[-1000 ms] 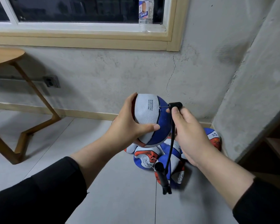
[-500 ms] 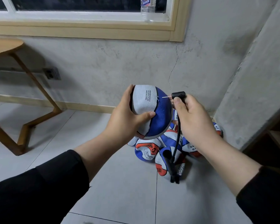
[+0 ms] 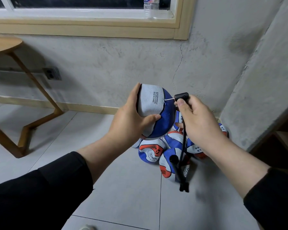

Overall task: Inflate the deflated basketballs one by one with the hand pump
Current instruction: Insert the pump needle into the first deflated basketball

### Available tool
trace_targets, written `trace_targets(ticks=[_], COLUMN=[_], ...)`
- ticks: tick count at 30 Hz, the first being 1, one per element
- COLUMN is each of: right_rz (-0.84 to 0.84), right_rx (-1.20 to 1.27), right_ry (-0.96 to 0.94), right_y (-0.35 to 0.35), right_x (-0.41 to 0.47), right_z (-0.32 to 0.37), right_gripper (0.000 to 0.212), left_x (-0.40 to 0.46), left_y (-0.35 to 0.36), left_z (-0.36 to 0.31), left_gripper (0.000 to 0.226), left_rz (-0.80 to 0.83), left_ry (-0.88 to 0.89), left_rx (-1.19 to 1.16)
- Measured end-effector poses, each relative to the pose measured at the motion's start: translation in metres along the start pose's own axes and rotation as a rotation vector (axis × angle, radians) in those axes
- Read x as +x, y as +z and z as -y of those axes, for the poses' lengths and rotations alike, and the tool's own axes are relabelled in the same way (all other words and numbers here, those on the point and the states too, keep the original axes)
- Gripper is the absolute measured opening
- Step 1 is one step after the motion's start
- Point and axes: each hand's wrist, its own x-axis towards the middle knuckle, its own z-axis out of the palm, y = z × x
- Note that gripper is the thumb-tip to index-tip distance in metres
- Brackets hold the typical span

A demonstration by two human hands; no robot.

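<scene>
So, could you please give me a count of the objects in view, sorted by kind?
Held basketball: 1
Basketballs in the floor pile: at least 5 (they overlap, so the exact count is unclear)
Hand pump: 1
Water bottle: 1
Wooden table: 1
Wall socket: 1
Total: at least 10
</scene>
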Motion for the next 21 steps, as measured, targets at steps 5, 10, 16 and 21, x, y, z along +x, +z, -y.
trace_targets(ticks=[5, 10, 16, 21], right_rz=[0.033, 0.059, 0.066, 0.032], right_rx=[-0.014, -0.032, -0.045, -0.128], right_ry=[0.023, 0.023, 0.044, -0.035], right_y=[0.001, 0.001, -0.002, -0.002], right_x=[0.001, 0.0, 0.002, 0.004], right_z=[-0.002, 0.0, 0.0, 0.0], right_gripper=[0.027, 0.025, 0.025, 0.023], left_x=[-0.001, -0.003, -0.003, -0.005], left_y=[0.001, 0.001, 0.0, -0.002], left_z=[-0.001, -0.003, -0.011, -0.016], left_gripper=[0.104, 0.104, 0.102, 0.1], left_rz=[-0.007, -0.02, -0.023, -0.033], left_ry=[-0.019, -0.044, -0.038, -0.017], left_rx=[0.028, 0.063, 0.155, 0.179])
